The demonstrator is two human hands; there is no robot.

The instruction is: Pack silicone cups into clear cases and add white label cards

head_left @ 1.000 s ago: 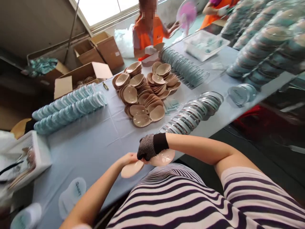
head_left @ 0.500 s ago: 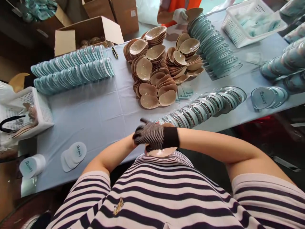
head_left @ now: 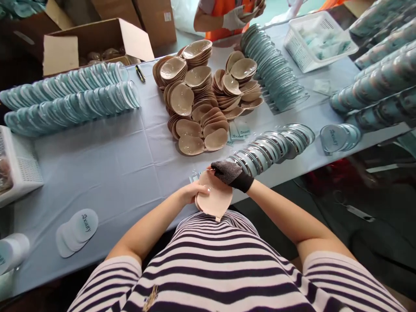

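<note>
The bare left grip point(head_left: 196, 190) pinches the left side of the beige cup point(head_left: 215, 200), thumb on the upper face; the gloved right grip point(head_left: 230, 174) pinches its far edge. The cup extends from the right grip toward the striped shirt point(head_left: 221, 264), tapered end nearest it, by the near edge of the table point(head_left: 123, 173)

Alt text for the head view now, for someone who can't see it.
A bare left hand and a black-gloved right hand hold a beige cup-shaped piece before a striped shirt. On a pale table, piles of tan cups lie between rows of clear rounded cases; a co-worker in orange is opposite.
</note>
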